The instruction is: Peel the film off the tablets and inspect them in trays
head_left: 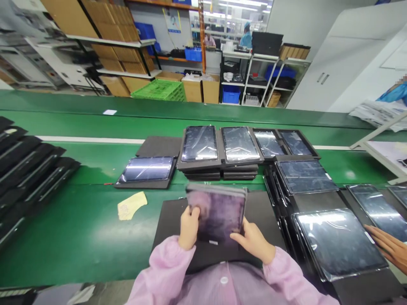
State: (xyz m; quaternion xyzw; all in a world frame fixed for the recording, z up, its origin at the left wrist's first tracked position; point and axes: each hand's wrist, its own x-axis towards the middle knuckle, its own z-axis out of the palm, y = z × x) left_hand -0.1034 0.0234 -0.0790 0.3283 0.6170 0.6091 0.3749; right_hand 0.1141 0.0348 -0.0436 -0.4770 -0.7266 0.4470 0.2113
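Observation:
Between my two hands a tablet-like screen panel [221, 212] is held tilted up, its glossy dark face toward me and a small white label near its lower edge. My left hand [189, 224] pinches its left side, thumb on the face. At the lower right side my right hand [254, 241] grips it the same way. Below lies a black foam pad [171, 220] on the green bench. Just beyond, two film-covered screen panels, a left one [200, 144] and a right one [241, 144], rest on stacked black trays. Another panel [148, 169] lies to their left.
Stacked trays with panels [340, 241] fill the right side, where another person's hand [389, 248] reaches in. More black trays [28, 178] are piled at the left. A yellow paper note [132, 206] lies on the green bench [79, 237]. Behind stands a green crate [162, 90].

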